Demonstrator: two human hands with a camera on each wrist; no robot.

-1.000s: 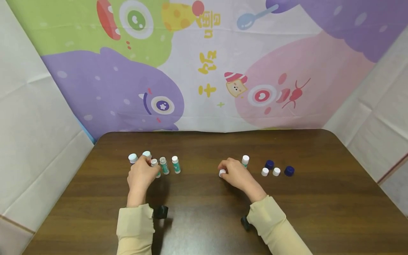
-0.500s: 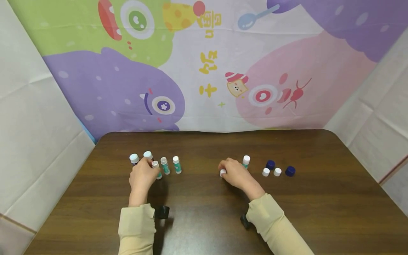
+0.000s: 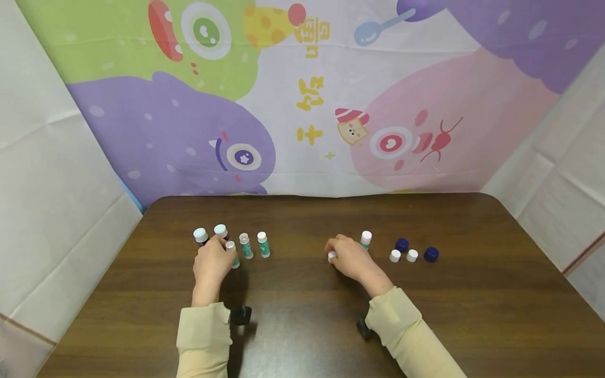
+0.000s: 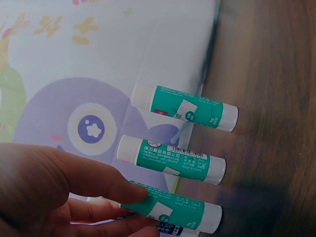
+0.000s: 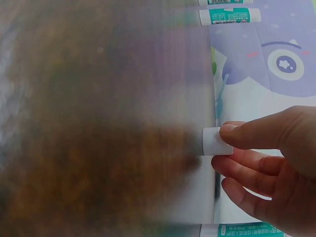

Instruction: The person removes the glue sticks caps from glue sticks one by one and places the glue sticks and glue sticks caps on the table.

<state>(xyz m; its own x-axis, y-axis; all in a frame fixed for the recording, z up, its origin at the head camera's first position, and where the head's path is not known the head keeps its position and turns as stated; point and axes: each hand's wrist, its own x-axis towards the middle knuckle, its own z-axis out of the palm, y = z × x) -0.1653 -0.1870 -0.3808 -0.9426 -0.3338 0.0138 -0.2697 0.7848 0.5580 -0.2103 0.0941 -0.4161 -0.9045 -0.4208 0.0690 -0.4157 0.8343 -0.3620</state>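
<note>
My left hand (image 3: 212, 262) pinches a green glue stick (image 4: 173, 205) with a white top and base, thumb on one side and fingers on the other. In the head view, two more green glue sticks (image 3: 246, 247) stand just right of it. Two dark-bodied sticks with white tops (image 3: 200, 235) stand behind the left hand, partly hidden by it. Over at the right, my right hand (image 3: 350, 257) holds a small white cap (image 5: 215, 141) between thumb and fingertips, low at the table. Another green glue stick with a white cap (image 3: 366, 239) stands behind that hand, its lower part hidden.
Right of the right hand, two white caps (image 3: 395, 255) and two dark blue caps (image 3: 431, 254) rest on the brown wooden table (image 3: 302, 325). A cartoon-printed cloth (image 3: 302, 173) hangs along the table's far edge.
My left hand has drawn the pinched glue stick slightly toward me, away from the dark sticks behind. The right hand keeps its place with the white cap; the head view shifts slightly.
</note>
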